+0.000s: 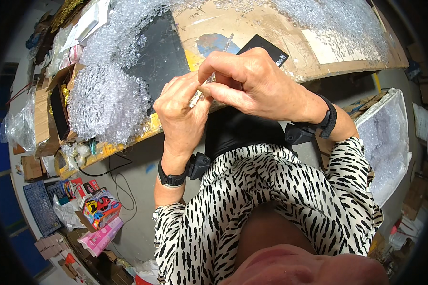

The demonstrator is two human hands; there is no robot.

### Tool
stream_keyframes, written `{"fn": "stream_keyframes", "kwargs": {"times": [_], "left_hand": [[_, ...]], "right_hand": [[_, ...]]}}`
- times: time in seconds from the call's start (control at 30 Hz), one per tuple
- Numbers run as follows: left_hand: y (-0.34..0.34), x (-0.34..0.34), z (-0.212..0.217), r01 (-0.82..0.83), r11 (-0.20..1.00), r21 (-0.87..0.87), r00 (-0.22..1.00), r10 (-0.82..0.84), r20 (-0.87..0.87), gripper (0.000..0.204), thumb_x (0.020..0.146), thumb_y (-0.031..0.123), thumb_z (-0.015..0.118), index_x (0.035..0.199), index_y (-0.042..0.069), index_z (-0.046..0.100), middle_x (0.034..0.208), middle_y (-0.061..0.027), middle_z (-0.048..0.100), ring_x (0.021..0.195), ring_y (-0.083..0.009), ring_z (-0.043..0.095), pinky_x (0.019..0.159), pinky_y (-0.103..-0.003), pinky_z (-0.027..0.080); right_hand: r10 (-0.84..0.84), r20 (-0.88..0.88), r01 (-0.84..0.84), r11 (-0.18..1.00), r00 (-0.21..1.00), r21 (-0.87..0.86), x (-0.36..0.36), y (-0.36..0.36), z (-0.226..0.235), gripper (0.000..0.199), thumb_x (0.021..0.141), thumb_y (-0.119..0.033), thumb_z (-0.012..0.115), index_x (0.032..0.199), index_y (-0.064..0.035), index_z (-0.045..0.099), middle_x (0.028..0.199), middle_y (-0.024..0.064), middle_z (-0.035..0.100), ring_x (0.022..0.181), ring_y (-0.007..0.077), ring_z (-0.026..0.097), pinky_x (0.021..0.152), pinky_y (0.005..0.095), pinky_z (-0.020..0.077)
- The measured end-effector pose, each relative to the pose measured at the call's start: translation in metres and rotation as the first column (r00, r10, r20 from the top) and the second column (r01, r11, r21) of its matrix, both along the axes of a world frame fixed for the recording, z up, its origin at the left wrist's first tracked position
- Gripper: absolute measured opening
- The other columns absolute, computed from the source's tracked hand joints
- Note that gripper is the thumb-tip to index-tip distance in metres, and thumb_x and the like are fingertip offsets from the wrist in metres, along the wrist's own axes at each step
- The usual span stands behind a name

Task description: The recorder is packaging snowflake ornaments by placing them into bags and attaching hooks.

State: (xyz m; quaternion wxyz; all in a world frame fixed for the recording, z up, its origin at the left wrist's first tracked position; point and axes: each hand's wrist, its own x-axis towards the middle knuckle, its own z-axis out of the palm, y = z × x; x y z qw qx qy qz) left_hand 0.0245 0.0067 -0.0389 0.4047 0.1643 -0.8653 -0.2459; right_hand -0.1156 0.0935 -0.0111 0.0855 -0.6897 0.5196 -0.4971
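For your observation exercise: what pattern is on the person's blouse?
Black-and-white zebra stripes on the blouse, clearest in the head view.

sleeves (290, 190): white, black zebra stripes | wrists: black bands with small black boxes (197, 165)

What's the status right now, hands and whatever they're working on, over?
Left hand and right hand together, pinching a small clear plastic piece. Held above the workbench edge. Heaps of clear pieces lie left, nothing in the way.

Small clear piece mostly hidden between the fingers

The left hand (180, 111) and right hand (252, 80) covered most of the clear plastic piece (198, 95); its shape could not be told.
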Motion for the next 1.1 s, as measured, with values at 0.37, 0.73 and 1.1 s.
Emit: {"fn": "stream_keyframes", "kwargs": {"times": [0.37, 0.73, 1.1], "left_hand": [[0.002, -0.008, -0.004, 0.050, 0.997, -0.067, 0.999, -0.050, 0.010, 0.016, 0.065, 0.000, 0.068, 0.081, 0.003, 0.064, 0.084, -0.0085, 0.067, 0.073, -0.0260, 0.061, 0.067, -0.032, 0.046], [0.002, -0.012, -0.002, 0.049, 0.963, -0.264, 0.996, -0.028, 0.084, 0.025, 0.065, 0.007, 0.073, 0.088, 0.007, 0.063, 0.082, -0.0057, 0.064, 0.070, -0.0234, 0.059, 0.063, -0.033, 0.044], [0.004, -0.013, 0.000, 0.050, 0.962, -0.268, 0.995, -0.025, 0.095, 0.024, 0.067, 0.007, 0.073, 0.089, 0.007, 0.064, 0.083, -0.0048, 0.065, 0.072, -0.0222, 0.060, 0.064, -0.032, 0.044]], "right_hand": [[-0.173, -0.167, 0.168, 0.985, 0.971, -0.042, 0.007, 0.009, -0.005, 0.009, 0.078, -0.007, 0.056, 0.075, -0.0013, 0.050, 0.059, 0.0142, 0.055, 0.051, 0.0295, 0.057, 0.045, 0.0368, 0.0426], [-0.003, 0.652, -0.246, 0.925, 0.758, 0.290, -0.010, 0.008, -0.001, 0.021, 0.084, -0.013, 0.060, 0.071, 0.0015, 0.053, 0.053, 0.0071, 0.050, 0.047, 0.0112, 0.046, 0.043, 0.0265, 0.0370], [-0.172, 0.191, 0.175, 0.985, 0.966, 0.000, -0.009, 0.009, -0.013, 0.019, 0.083, -0.010, 0.062, 0.071, 0.0004, 0.051, 0.054, 0.0100, 0.049, 0.045, 0.0149, 0.047, 0.042, 0.0279, 0.0366]]}}
